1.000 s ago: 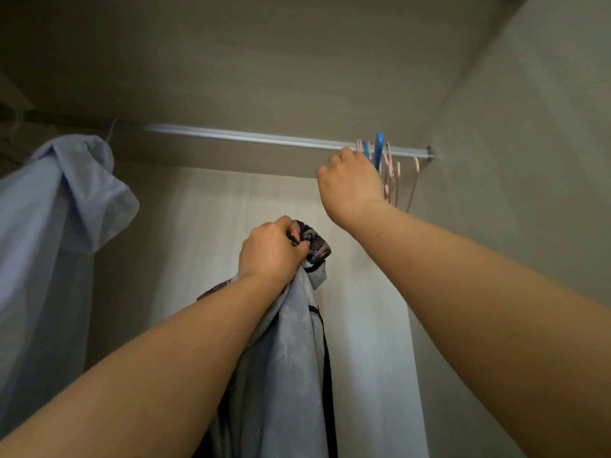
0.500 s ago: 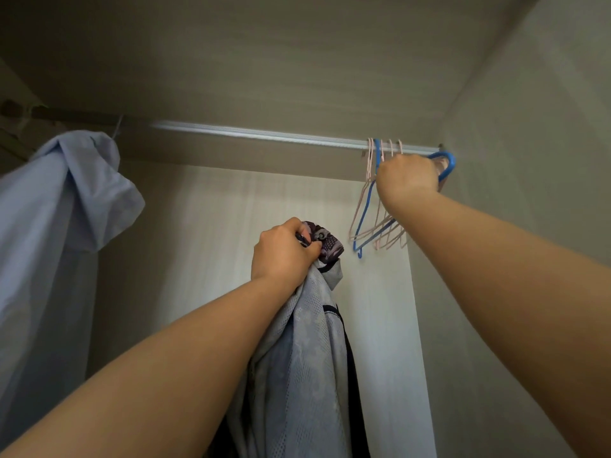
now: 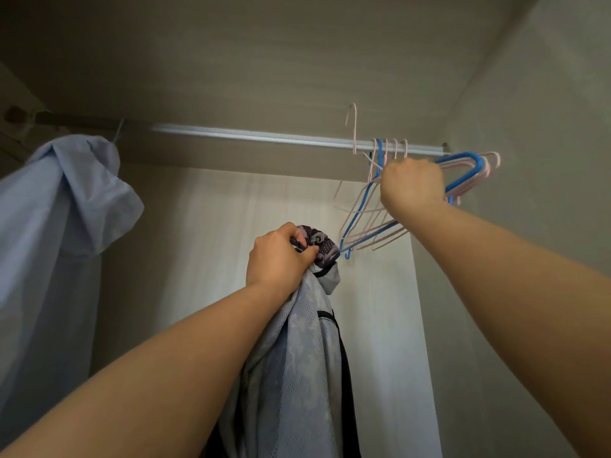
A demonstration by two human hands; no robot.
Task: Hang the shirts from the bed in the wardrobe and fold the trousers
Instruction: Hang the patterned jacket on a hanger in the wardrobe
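Note:
Inside the wardrobe a metal rail (image 3: 264,138) runs across the top. My left hand (image 3: 279,256) grips the bunched collar of a grey patterned shirt (image 3: 297,358), which hangs down below my fist. My right hand (image 3: 411,183) is raised at the rail's right end, fingers curled round a bunch of pink and blue hangers (image 3: 469,173). One pink hanger's hook (image 3: 353,127) stands lifted above the rail; the other hooks sit on it. A light blue shirt (image 3: 56,206) hangs at the left end of the rail.
The wardrobe's right side wall (image 3: 529,259) is close beside the hangers. The back panel (image 3: 198,242) lies behind the grey shirt. The middle stretch of rail between the blue shirt and the hangers carries nothing.
My right hand has closed on the hangers and pulled them down and sideways; one pink hook has risen off the rail. My left hand holds the grey shirt much as before.

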